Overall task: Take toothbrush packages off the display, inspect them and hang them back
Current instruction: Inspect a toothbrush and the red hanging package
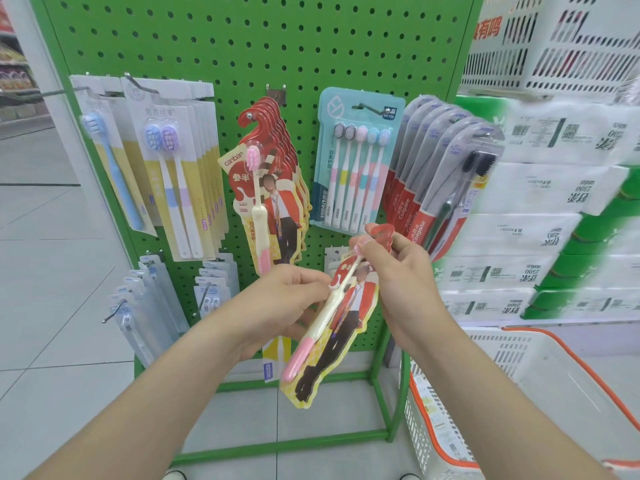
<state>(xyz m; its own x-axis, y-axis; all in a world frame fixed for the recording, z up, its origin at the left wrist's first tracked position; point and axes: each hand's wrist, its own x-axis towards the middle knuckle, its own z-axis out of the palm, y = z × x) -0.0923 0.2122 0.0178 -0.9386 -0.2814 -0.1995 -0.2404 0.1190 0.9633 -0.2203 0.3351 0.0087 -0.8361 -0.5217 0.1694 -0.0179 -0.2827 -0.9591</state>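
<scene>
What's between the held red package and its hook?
Nothing visible. The left hand and right hand hold the red package below the hook; its tip shows bare in front of the matching stack.

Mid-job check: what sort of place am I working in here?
Most likely a shop aisle: a green pegboard display hung with packaged toothbrushes, stacked barcoded packs beside it, and a white shopping basket at the lower right.

Package between left hand, right hand
</scene>
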